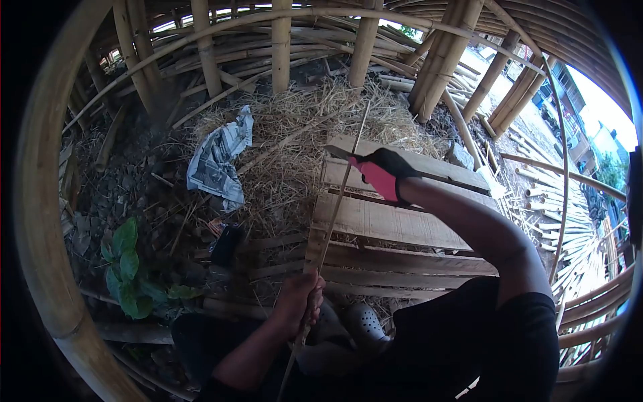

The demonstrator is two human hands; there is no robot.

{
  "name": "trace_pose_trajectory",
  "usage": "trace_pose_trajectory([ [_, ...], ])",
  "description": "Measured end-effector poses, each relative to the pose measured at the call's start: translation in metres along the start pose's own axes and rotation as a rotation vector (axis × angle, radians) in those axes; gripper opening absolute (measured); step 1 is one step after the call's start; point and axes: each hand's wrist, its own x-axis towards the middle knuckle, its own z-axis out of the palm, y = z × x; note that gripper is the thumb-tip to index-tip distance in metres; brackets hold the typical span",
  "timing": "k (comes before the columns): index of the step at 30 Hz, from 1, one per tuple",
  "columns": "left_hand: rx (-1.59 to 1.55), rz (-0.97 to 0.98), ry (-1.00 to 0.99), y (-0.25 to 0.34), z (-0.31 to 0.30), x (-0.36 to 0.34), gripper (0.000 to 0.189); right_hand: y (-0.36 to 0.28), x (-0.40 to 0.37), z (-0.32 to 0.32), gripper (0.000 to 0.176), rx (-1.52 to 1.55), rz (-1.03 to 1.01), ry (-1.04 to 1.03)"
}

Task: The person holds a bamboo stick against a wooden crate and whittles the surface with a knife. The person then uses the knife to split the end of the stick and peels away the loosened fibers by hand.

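My left hand [299,303], bare, is closed around the lower part of a long thin bamboo strip [338,209]. The strip runs up and away from me, slanting slightly right. My right hand [385,175], in a pink and black glove, grips a knife; its handle is hidden in the fingers. The knife blade [339,153] points left and lies across the upper part of the strip, seemingly against it. Beneath the right hand is a low slatted wooden platform [395,224].
Straw and thin shavings [295,144] cover the ground ahead. A crumpled newspaper [221,161] lies to the left, above a leafy green plant [127,271]. Upright bamboo posts [280,53] stand at the back, and many cut bamboo poles [569,234] lie at right. A perforated clog [367,325] shows below.
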Motion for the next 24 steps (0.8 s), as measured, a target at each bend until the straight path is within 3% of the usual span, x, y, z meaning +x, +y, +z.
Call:
trace_pose_trajectory([
  [2,-0.013,-0.005,-0.019,0.002,-0.002,0.0,0.04,0.0,-0.014,0.03,0.046,-0.138,-0.214,-0.087],
  [3,-0.014,-0.004,-0.016,0.0,-0.002,0.0,0.04,0.004,-0.022,0.052,0.047,-0.019,-0.328,-0.019],
  [4,0.004,0.013,-0.001,-0.001,-0.003,0.002,0.04,0.007,-0.019,0.054,0.044,-0.204,-0.612,0.131],
  [6,0.02,0.017,0.011,-0.003,-0.001,0.001,0.04,-0.001,-0.015,0.018,0.041,-0.054,-0.205,-0.082],
  [7,0.023,0.013,0.019,0.0,0.001,0.002,0.041,0.008,0.009,0.008,0.042,-0.309,-0.3,0.034],
  [8,0.025,0.007,0.027,0.001,0.003,0.001,0.043,0.022,0.028,0.005,0.048,-0.1,-0.108,0.057],
  [10,0.015,0.026,0.01,0.0,0.001,0.002,0.043,-0.009,-0.015,0.007,0.047,-0.094,0.04,0.007],
  [12,0.01,0.036,-0.003,-0.002,0.0,0.002,0.043,0.021,-0.015,0.057,0.045,-0.065,-0.457,-0.029],
  [14,-0.005,0.023,-0.012,-0.002,-0.003,0.003,0.038,0.024,-0.011,0.058,0.056,-0.235,-0.64,0.085],
  [16,-0.012,0.012,-0.033,-0.002,-0.004,0.004,0.039,-0.001,-0.006,0.007,0.05,-0.039,-0.105,-0.153],
  [17,-0.02,0.014,-0.051,-0.002,-0.004,0.004,0.039,-0.013,-0.012,-0.013,0.047,0.059,-0.006,-0.055],
  [20,-0.002,0.016,-0.008,-0.001,0.0,0.004,0.043,-0.001,-0.014,0.017,0.058,0.047,0.022,-0.02],
  [21,-0.004,0.019,-0.006,-0.002,-0.001,0.004,0.043,0.016,-0.011,0.045,0.058,-0.079,-0.365,-0.061],
  [22,-0.004,0.022,-0.001,-0.005,-0.002,0.004,0.043,0.026,-0.02,0.075,0.06,-0.119,-0.536,0.052],
  [24,0.005,0.021,0.001,-0.004,-0.003,0.006,0.043,0.008,-0.036,0.057,0.058,-0.29,-0.56,0.077],
])
